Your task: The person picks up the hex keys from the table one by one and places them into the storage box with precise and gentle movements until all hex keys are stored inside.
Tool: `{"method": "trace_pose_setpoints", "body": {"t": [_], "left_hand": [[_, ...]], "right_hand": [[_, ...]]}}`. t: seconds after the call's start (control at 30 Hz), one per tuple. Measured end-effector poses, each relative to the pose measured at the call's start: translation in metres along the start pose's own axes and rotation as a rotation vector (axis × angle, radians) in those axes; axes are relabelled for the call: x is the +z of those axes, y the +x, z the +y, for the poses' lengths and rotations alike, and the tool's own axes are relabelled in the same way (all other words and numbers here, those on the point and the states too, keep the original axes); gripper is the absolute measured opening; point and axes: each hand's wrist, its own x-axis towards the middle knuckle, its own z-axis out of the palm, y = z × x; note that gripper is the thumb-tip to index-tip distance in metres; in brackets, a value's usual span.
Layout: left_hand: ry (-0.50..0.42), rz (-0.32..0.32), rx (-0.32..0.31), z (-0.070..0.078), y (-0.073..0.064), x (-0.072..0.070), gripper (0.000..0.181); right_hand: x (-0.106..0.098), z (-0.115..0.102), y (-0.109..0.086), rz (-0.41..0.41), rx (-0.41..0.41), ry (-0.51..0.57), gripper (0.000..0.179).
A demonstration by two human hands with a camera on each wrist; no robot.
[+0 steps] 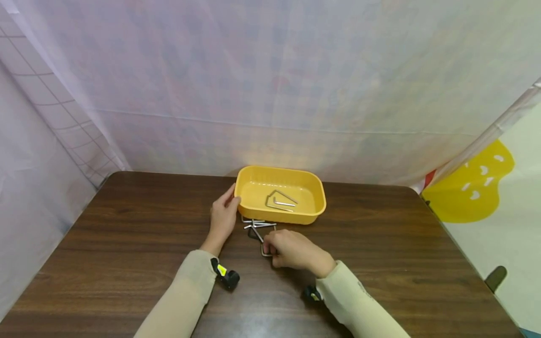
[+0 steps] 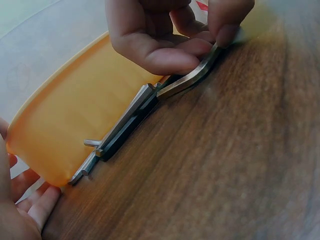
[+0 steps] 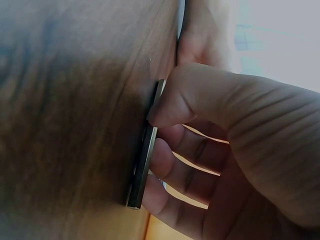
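Note:
My left hand (image 1: 222, 218) holds the left end of a yellow plastic tray (image 1: 279, 215); its thumb is at the rim and the other fingers lie against the outer wall. With thumb and fingers my right hand (image 1: 297, 251) pinches a hex key (image 2: 185, 82) low over the wood in front of the tray. In the right wrist view the key's dark shaft (image 3: 145, 155) runs along the fingertips. Several more hex keys (image 1: 259, 225) lie in a loose pile by the tray's front wall. Inside the tray are several hex keys (image 1: 282, 203).
The brown wooden table (image 1: 139, 244) carries all of this. A pale patterned curtain (image 1: 270, 94) hangs just behind its back edge. Past the right edge are a yellow shape with pale marks (image 1: 473, 188) and a pale surface.

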Motion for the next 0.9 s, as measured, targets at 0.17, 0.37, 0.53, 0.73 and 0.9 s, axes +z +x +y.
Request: {"method": "trace_pose_setpoints", "body": {"t": [0.17, 0.37, 0.53, 0.73, 0.9], "left_hand": [[-0.004, -0.001, -0.005, 0.0008, -0.0008, 0.0000, 0.048], [-0.002, 0.003, -0.003, 0.0009, -0.0005, 0.0005, 0.048], [-0.015, -0.002, -0.006, 0.0014, -0.0006, 0.0005, 0.047], [-0.018, -0.008, -0.006, 0.0022, -0.0005, 0.0002, 0.047], [-0.022, -0.012, -0.010, 0.0014, -0.0005, 0.0002, 0.048]], "right_hand": [[0.0009, 0.0005, 0.0004, 0.001, -0.011, -0.006, 0.025], [0.0007, 0.0003, -0.0002, -0.004, -0.011, -0.017, 0.026], [-0.0018, 0.0002, -0.0015, 0.005, -0.009, -0.024, 0.028], [-0.0053, 0.0002, -0.0038, 0.016, 0.004, -0.024, 0.030], [-0.0079, 0.0010, -0.0057, 0.045, -0.006, -0.023, 0.028]]}}
